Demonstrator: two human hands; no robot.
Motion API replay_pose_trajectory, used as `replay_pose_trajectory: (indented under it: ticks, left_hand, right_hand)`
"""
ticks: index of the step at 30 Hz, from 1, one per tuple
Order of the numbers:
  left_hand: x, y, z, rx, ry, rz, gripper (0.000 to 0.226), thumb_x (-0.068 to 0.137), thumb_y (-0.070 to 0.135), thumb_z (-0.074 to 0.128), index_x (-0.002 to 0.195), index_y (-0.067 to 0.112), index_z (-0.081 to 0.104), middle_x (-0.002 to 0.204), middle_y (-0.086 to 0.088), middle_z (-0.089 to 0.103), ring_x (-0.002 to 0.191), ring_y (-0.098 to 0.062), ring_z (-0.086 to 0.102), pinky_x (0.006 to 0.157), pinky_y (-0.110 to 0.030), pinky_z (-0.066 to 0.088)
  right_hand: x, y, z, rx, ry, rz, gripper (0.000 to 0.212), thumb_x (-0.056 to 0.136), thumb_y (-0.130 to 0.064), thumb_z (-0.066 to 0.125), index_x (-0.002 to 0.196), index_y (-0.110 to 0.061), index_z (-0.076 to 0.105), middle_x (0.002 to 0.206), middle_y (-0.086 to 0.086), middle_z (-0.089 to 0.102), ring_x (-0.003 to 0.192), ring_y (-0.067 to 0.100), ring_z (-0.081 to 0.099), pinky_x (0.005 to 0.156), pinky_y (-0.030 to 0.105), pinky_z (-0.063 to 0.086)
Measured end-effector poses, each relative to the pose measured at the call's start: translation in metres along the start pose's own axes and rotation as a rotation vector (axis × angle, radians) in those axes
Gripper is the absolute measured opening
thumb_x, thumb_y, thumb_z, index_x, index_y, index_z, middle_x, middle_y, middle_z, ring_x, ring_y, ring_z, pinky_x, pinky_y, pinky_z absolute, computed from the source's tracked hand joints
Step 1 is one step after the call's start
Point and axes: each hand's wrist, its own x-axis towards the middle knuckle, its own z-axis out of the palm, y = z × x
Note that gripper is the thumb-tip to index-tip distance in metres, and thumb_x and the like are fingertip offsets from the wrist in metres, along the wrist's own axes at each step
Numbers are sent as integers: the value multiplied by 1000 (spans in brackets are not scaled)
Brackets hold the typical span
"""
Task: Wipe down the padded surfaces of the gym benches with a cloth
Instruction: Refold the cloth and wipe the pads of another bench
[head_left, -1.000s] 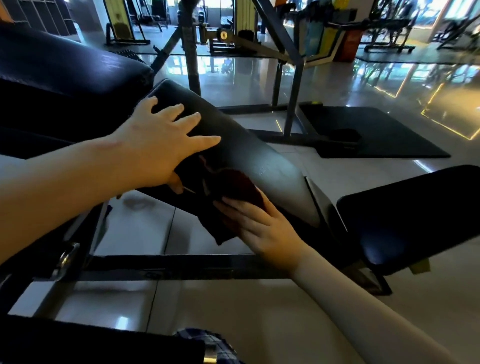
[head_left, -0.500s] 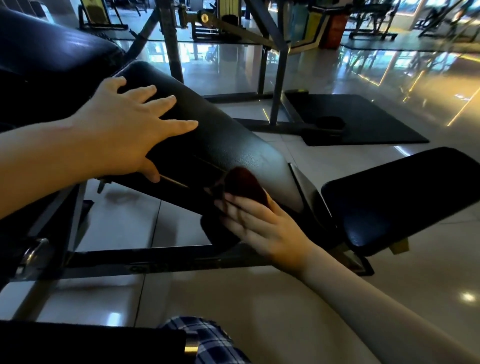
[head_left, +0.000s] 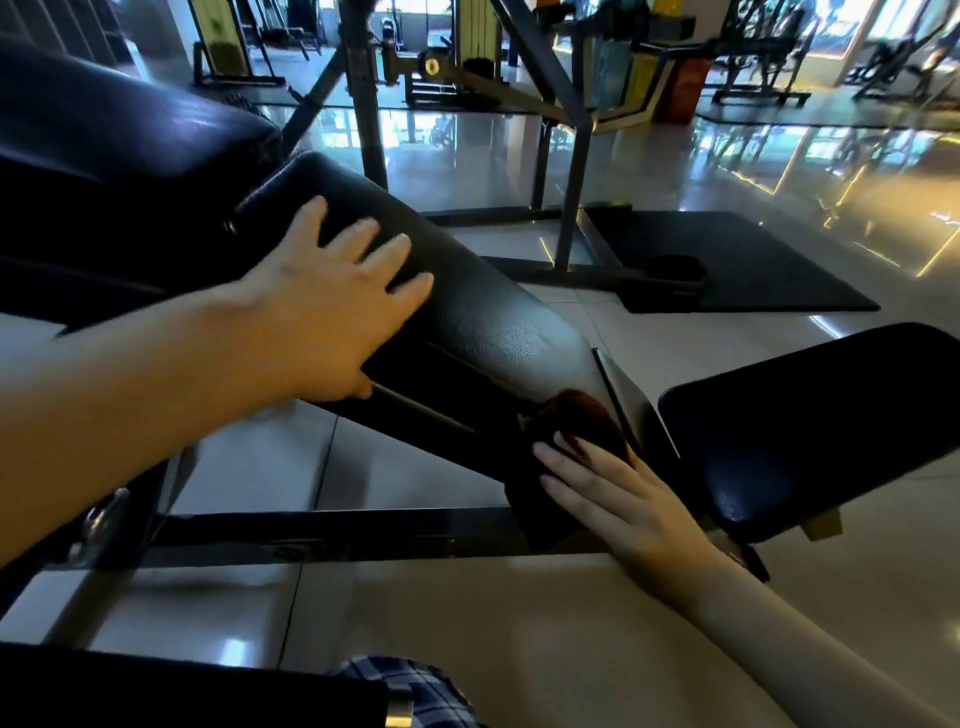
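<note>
While the left hand (head_left: 322, 306) lay flat on the sloped pad (head_left: 483, 317), fingers straight and spread over its upper half, the right hand (head_left: 618, 493) pressed the cloth (head_left: 576, 421) against the lower end of that same pad. Both hands were unclenched and well apart, one high on the slope and one at its foot. The right fingers (head_left: 566, 467) were stretched straight over the cloth, pushing it onto the near side of the padding rather than curling round it.

Only one cloth was in sight, a dark reddish-brown one, bunched under the fingertips just beside the gap between the sloped pad and the seat pad (head_left: 831, 415).

Four black padded surfaces could be counted: the sloped pad under both hands, the seat pad to the right of it, a big pad (head_left: 104, 140) at the upper left, touching or nearly touching the top of the slope, and the edge of a fourth pad (head_left: 156, 691) along the bottom left.

One dark frame bar (head_left: 337, 535) ran level beneath the slope, above the shiny tiled floor (head_left: 415, 623). One black floor mat (head_left: 727, 260) lay farther back, beside the foot of a metal rack (head_left: 566, 208). A patch of blue checked fabric (head_left: 415, 686) showed at the bottom edge. More gym machines stood in the background, too dim and small to count.
</note>
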Motion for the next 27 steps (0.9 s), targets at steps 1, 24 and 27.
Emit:
replay_pose_trajectory:
  ticks: [1, 24, 27]
  left_hand:
    - [2, 13, -4, -23, 25, 53, 102, 84, 70, 50, 152, 29, -14, 162, -11, -9, 150, -31, -1, 118, -59, 7]
    - [25, 75, 7, -92, 175, 92, 84, 97, 50, 46, 151, 30, -15, 163, -9, -4, 150, -30, 3, 117, -53, 8]
    - [24, 75, 3, -97, 158, 115, 78, 99, 52, 39, 152, 28, -14, 163, -11, -5, 150, -31, 1, 117, -54, 8]
  right_hand:
    - [14, -4, 2, 0, 39, -9, 29, 99, -9, 48, 127, -4, 53, 144, 10, 45, 140, 27, 34, 107, 54, 38]
    - [11, 20, 16, -91, 84, -155, 12, 98, -6, 53, 104, -5, 63, 127, 11, 62, 133, 26, 43, 113, 52, 31]
    - [-35, 32, 16, -108, -14, -136, 12, 97, -2, 53, 107, -5, 59, 119, 9, 65, 130, 24, 48, 108, 55, 37]
